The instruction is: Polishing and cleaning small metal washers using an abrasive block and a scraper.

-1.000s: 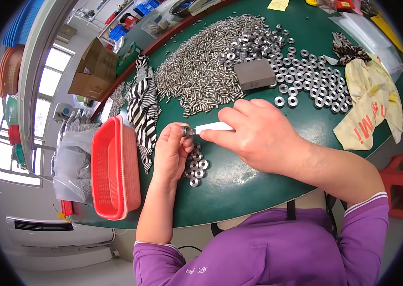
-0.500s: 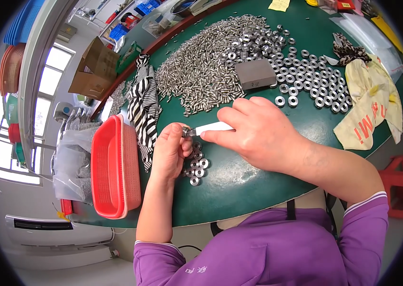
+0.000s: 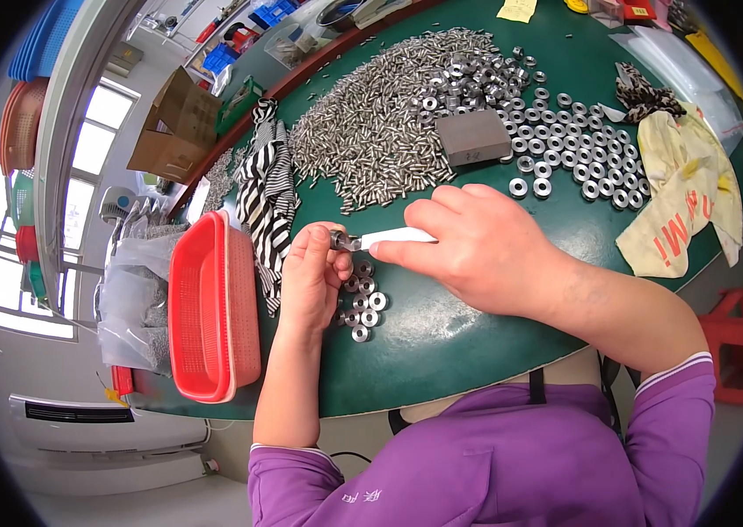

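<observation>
Over bench, pinched ring between thumb and bent forefinger of left hand; gripped white-handled tool in closed right hand, angled toward ring. Had loose rings beside left hand.

Head-worn fisheye, facing down, close above green table.

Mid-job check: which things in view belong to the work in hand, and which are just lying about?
In the work:
small metal piece in the left hand
white-handled tool in the right hand
probably the small cluster of metal rings beside the left hand

Apparently lying about:
striped cloth
red basket
pale yellow cloth
cardboard box
</observation>
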A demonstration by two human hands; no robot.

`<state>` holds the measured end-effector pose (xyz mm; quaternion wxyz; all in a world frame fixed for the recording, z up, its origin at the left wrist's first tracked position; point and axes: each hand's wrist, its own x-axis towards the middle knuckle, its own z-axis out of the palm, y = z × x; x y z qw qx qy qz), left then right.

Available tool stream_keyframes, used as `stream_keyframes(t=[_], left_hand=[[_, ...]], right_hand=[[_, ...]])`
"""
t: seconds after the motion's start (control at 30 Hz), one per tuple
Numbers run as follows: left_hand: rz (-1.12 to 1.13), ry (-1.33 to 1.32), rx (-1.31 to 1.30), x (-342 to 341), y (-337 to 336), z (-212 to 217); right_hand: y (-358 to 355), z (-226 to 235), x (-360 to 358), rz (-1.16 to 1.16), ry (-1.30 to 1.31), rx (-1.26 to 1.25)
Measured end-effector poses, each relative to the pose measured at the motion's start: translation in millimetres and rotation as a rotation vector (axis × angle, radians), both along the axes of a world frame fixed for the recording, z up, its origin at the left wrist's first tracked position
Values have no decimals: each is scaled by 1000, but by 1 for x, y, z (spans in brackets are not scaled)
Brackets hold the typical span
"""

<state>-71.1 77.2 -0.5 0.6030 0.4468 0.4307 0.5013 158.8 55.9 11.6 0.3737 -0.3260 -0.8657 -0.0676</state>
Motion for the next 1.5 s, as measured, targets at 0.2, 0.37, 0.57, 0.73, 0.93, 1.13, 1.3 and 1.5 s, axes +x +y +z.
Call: stream_keyframes(t=[0.2, 0.37, 0.57, 0.73, 0.93, 1.13, 1.3, 1.5], left_hand=[[-1, -29, 6, 1, 0, 1], [-14, -18, 35, 3, -1, 1], [-22, 22, 46, 4, -2, 0], [-48, 32, -15, 1, -1, 0], [-81, -258, -175, -3, 2, 0], [-212, -670, -225, -12, 3, -4], [-110, -749, -359, -7, -2, 3], [-204, -617, -245, -9, -5, 2]], right_hand=[[0, -1, 0, 38, 55, -95], [0, -1, 0, 31, 53, -121], [0, -2, -1, 16, 62, -72], [-1, -1, -2, -42, -17, 52], [3, 3, 2, 19, 6, 49], [16, 4, 7, 10, 248, -102], [19, 1, 7, 12, 256, -195], [16, 5, 6, 36, 259, -252]])
